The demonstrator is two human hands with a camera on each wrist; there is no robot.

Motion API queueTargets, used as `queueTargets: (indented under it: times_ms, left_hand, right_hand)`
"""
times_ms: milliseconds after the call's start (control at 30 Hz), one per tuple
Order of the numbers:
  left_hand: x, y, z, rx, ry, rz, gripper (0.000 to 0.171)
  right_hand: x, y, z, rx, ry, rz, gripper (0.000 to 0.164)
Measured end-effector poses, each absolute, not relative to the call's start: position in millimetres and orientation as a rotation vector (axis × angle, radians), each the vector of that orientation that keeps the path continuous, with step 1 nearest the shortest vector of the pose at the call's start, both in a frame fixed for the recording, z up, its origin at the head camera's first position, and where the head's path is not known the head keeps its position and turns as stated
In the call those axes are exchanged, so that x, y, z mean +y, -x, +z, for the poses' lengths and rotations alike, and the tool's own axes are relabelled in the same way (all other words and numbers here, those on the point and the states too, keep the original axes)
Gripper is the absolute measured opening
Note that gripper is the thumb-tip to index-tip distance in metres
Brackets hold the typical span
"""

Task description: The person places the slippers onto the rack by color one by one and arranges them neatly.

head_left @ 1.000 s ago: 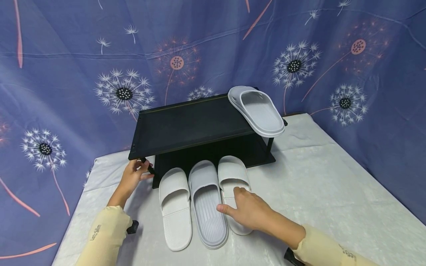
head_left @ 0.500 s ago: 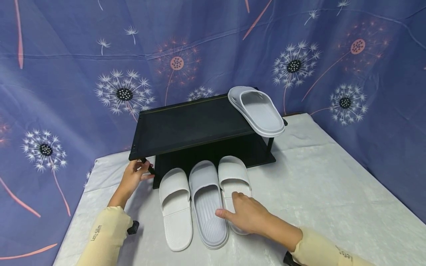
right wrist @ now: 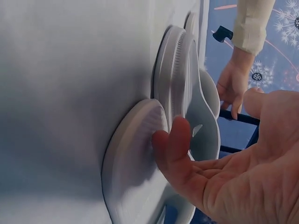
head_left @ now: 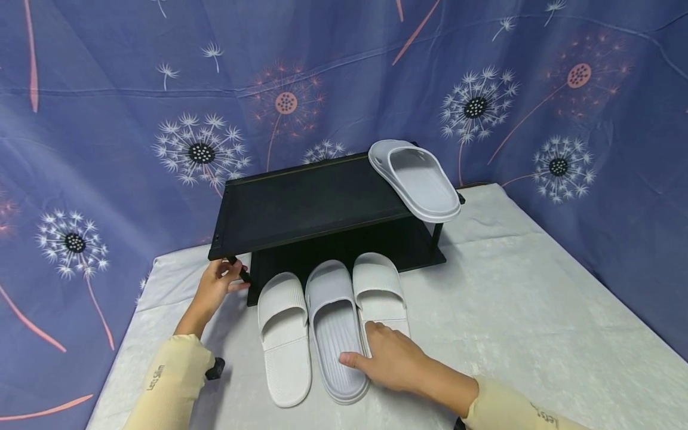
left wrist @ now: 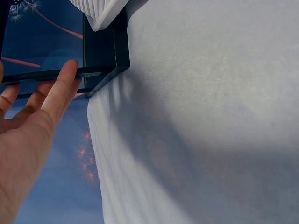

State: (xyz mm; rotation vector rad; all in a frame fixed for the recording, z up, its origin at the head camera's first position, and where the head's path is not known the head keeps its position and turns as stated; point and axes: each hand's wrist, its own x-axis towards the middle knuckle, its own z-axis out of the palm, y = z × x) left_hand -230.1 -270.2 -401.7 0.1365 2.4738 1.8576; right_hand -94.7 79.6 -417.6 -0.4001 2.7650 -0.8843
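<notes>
A black two-tier shoe rack [head_left: 306, 203] stands at the back. My left hand [head_left: 209, 292] grips its left post, with fingers on both sides of the dark bar [left wrist: 96, 71] in the left wrist view. Before the rack lie a white slipper [head_left: 287, 358], a grey slipper [head_left: 335, 328] and another white slipper [head_left: 378, 278], toes toward it. My right hand [head_left: 395, 358] hangs over the right-hand white slipper, hiding its heel, thumb spread across the grey one. In the right wrist view, its bent fingers are close over the white slipper [right wrist: 128, 158], thumb apart.
One more grey slipper [head_left: 424, 179] rests on the right end of the rack's top tier, its heel jutting past the front edge. A white cloth [head_left: 527, 298] covers the table. Behind hangs a blue dandelion-print curtain [head_left: 344, 71].
My right hand has slid toward me and slightly left, from the middle of the right-hand white slipper to its heel end. The left hand stays on the post.
</notes>
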Motion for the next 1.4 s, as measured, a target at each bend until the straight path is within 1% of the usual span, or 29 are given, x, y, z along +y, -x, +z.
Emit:
queueTargets:
  times_ms: [233, 400, 700, 833, 933, 1067, 1233, 1400]
  left_hand:
    - [-280, 241, -421, 2.491, -0.147, 1.856, 0.042]
    - [-282, 243, -425, 2.518, -0.174, 1.848, 0.039]
    - [-282, 243, -424, 2.509, -0.175, 1.868, 0.036]
    - [-275, 236, -412, 2.488, -0.158, 1.868, 0.037]
    - [-276, 235, -413, 2.504, -0.154, 1.853, 0.041]
    - [-284, 242, -426, 2.534, -0.186, 1.840, 0.042]
    - [-284, 242, -426, 2.527, -0.189, 1.849, 0.040]
    - [-281, 241, -421, 2.492, -0.150, 1.872, 0.037]
  right_hand:
    - [74, 93, -420, 2.773, 0.413, -0.904, 0.089]
    - [68, 92, -420, 2.785, 0.438, -0.884, 0.089]
    - [57, 88, -423, 2.828, 0.429, -0.799, 0.098]
    - [51, 85, -426, 2.854, 0.444, -0.741, 0.106]
    - [47, 83, -428, 2.896, 0.473, -0.670, 0.110]
    - [43, 81, -430, 2.952, 0.526, -0.589, 0.113]
    - [37, 80, -434, 3.018, 0.615, -0.438, 0.114]
    - [29, 78, -436, 3.087, 0.618, -0.193, 0.119]
